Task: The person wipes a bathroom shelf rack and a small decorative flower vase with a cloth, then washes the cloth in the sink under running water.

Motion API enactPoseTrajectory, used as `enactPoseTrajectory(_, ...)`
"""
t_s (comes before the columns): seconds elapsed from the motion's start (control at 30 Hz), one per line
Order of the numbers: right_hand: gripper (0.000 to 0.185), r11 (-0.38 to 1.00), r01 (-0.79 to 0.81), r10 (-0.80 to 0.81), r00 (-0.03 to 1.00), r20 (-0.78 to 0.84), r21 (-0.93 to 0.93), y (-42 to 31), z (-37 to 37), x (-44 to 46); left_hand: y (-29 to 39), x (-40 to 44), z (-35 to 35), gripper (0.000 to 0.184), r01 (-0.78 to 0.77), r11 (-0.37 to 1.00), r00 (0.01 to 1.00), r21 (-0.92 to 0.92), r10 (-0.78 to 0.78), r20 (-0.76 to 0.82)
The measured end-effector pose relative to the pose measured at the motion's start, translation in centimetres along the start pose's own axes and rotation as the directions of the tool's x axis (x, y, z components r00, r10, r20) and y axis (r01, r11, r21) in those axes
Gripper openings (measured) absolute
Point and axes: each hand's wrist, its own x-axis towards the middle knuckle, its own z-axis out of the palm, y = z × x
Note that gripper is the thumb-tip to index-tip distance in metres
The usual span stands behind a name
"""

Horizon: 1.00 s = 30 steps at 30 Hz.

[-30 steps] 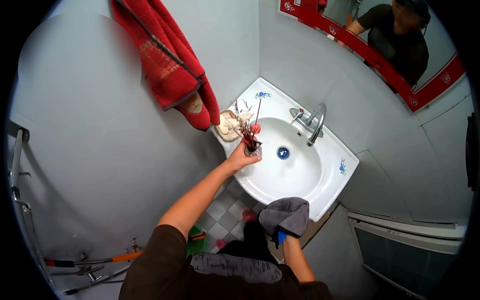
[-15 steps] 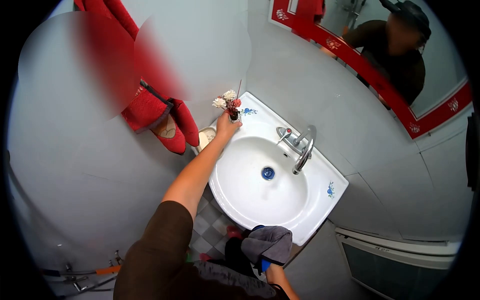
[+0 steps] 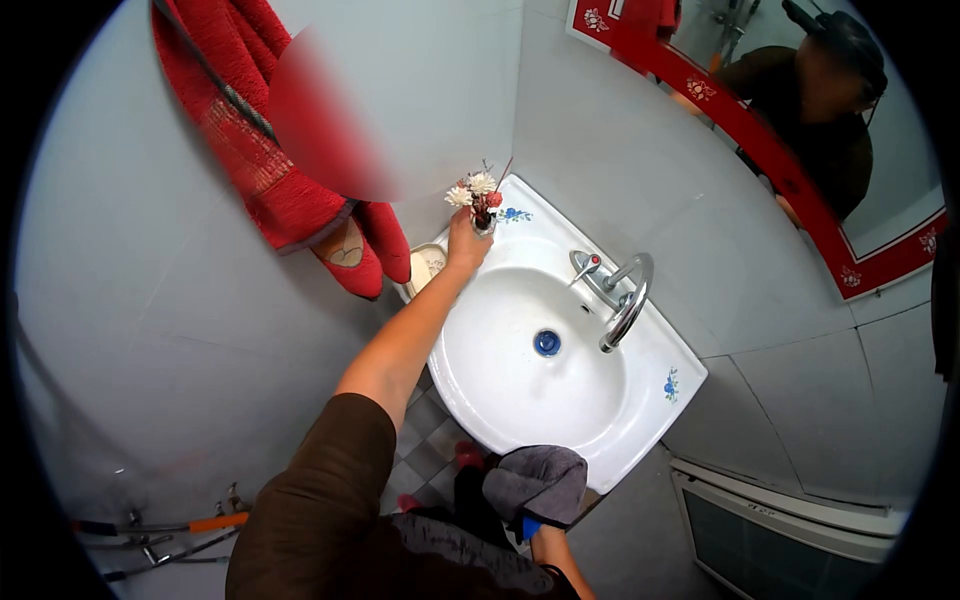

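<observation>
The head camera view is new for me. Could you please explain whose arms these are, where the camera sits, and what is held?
There is no machine here: the arms belong to a person. All the pictures come from one camera on that person's head, looking forward and down.

The left hand grips a small vase of flowers at the back corner of the white sink; whether the vase touches the sink, I cannot tell. The right hand is hidden by a grey cloth at the front edge.

On the sink are a curved tap and, beside the left forearm, a soap dish. A red towel hangs on one side; a red-framed mirror reflects the person.
</observation>
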Motion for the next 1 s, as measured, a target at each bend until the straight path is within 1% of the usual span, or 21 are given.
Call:
enactPoseTrajectory(0.03,0.022,1.0,0.0,0.0,1.0,0.005,-0.006,-0.1,0.0,-0.1,0.0,-0.6,0.2,0.063,-0.019,0.999,0.993,0.032,0.022,-0.116)
enactPoseTrajectory(0.07,0.023,1.0,-0.002,0.002,1.0,0.01,-0.009,-0.1,0.1,-0.1,1.4,-1.8,-1.0,0.068,0.171,0.985,0.984,-0.01,-0.171,-0.041)
enactPoseTrajectory(0.1,0.023,1.0,-0.001,0.001,1.0,0.019,-0.014,-0.3,0.4,0.0,2.1,-3.5,-1.7,0.068,0.176,0.984,0.983,-0.007,-0.176,-0.043)
enactPoseTrajectory(0.13,0.023,1.0,-0.004,0.004,1.0,0.022,-0.018,-0.3,0.6,0.1,2.4,-5.4,-2.2,0.061,0.242,0.918,0.967,-0.313,-0.253,0.003)
enactPoseTrajectory(0.17,0.024,1.0,0.002,-0.001,0.999,0.036,-0.026,-0.5,0.9,0.3,2.9,-7.5,-2.9,0.055,0.288,0.756,0.949,-0.588,-0.308,0.07)
enactPoseTrajectory(0.2,0.024,1.0,0.01,-0.008,0.999,0.054,-0.029,-0.7,1.2,0.4,4.2,-10.1,-4.9,0.048,0.366,0.687,0.93,-0.627,-0.283,0.233)
enactPoseTrajectory(0.3,0.025,0.998,0.038,-0.033,0.991,0.127,-0.041,-1.1,2.6,0.5,6.5,-18.4,-10.9,0.035,0.61,0.524,0.758,-0.594,-0.168,0.631)
enactPoseTrajectory(0.37,0.025,0.997,0.066,-0.057,0.981,0.187,-0.042,-1.4,3.8,0.4,7.5,-22.6,-14.3,0.04,0.657,0.539,0.673,-0.527,-0.106,0.732)
enactPoseTrajectory(0.4,0.026,0.996,0.082,-0.071,0.972,0.224,-0.039,-1.6,4.7,0.5,7.1,-24.4,-15.3,0.048,0.644,0.522,0.676,-0.56,-0.046,0.735)
enactPoseTrajectory(0.43,0.026,0.995,0.09,-0.078,0.963,0.258,-0.034,-1.8,5.7,0.6,7.4,-26.0,-16.8,0.054,0.76,0.38,0.609,-0.527,-0.135,0.782)
enactPoseTrajectory(0.5,0.027,0.995,0.096,-0.084,0.942,0.326,-0.021,-2.1,7.6,0.1,5.6,-28.4,-18.9,0.059,0.87,0.146,0.492,-0.472,-0.166,0.855)
enactPoseTrajectory(0.53,0.027,0.995,0.097,-0.084,0.931,0.356,-0.02,-2.3,8.5,-0.4,3.9,-29.3,-20.4,0.054,0.889,0.077,0.459,-0.452,-0.151,0.876)
enactPoseTrajectory(0.57,0.027,0.994,0.104,-0.085,0.92,0.383,-0.029,-2.4,9.5,-1.0,4.8,-29.2,-21.9,0.054,0.885,0.072,0.466,-0.461,-0.163,0.87)
enactPoseTrajectory(0.63,0.028,0.991,0.123,-0.086,0.895,0.437,-0.058,-2.5,11.1,-2.6,6.7,-29.0,-25.6,0.045,0.789,0.34,0.577,-0.511,-0.129,0.806)
enactPoseTrajectory(0.67,0.028,0.988,0.138,-0.089,0.882,0.463,-0.074,-2.7,12.1,-3.3,7.0,-28.9,-26.9,0.046,0.793,0.228,0.604,-0.564,-0.179,0.777)
enactPoseTrajectory(0.7,0.028,0.983,0.164,-0.098,0.858,0.503,-0.088,-2.7,13.3,-3.8,7.5,-28.6,-28.5,0.046,0.777,0.233,0.626,-0.585,-0.189,0.756)
enactPoseTrajectory(0.8,0.029,0.947,0.273,-0.124,0.794,0.595,-0.167,-3.4,16.8,-6.5,9.0,-28.7,-33.9,0.043,0.705,-0.001,0.692,-0.709,-0.219,0.688)
enactPoseTrajectory(0.83,0.03,0.927,0.321,-0.131,0.765,0.631,-0.196,-3.5,18.1,-7.6,8.5,-29.4,-35.3,0.042,0.69,0.022,0.704,-0.723,-0.252,0.664)
enactPoseTrajectory(0.9,0.03,0.868,0.432,-0.14,0.689,0.711,-0.247,-3.9,20.6,-10.4,8.1,-30.4,-38.4,0.034,0.604,0.158,0.787,-0.781,-0.276,0.552)
enactPoseTrajectory(0.97,0.031,0.8,0.534,-0.142,0.612,0.778,-0.274,-4.4,23.0,-13.5,8.3,-30.9,-42.6,0.033,0.59,0.505,0.802,-0.629,-0.282,0.526)
enactPoseTrajectory(1.0,0.031,0.763,0.582,-0.145,0.578,0.803,-0.281,-4.8,24.0,-15.0,8.3,-31.4,-44.5,0.035,0.509,0.632,0.837,-0.584,-0.206,0.507)
